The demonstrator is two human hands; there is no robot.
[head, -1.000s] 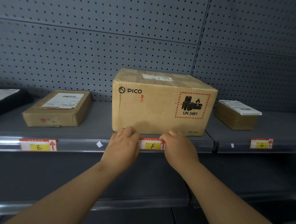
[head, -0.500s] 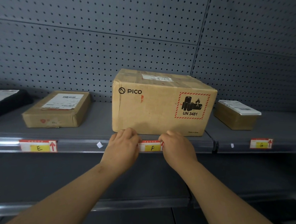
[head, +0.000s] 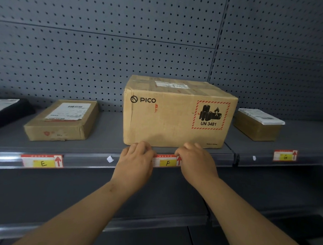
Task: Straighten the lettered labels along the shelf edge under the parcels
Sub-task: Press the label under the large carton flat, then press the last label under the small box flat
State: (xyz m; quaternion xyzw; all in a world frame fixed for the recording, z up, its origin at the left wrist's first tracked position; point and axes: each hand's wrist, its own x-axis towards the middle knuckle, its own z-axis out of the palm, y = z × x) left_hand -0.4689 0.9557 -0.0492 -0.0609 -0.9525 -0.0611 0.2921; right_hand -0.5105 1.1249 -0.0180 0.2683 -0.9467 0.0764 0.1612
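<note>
Shelf front edge, under the PICO parcel (head: 178, 114) | your left hand (head: 135, 164) and right hand (head: 197, 162) flank the F label (head: 166, 161) — fingers curled onto its two ends, grip hidden | label's long axis runs along the edge — both hands equally near.

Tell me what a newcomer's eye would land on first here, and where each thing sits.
First comes the big PICO box at the middle of the shelf, with its red-bordered UN 3481 battery sticker on the front right. Just below it, the left hand and right hand flank the F label on the shelf edge. The E label sits further left and the G label further right.
</note>
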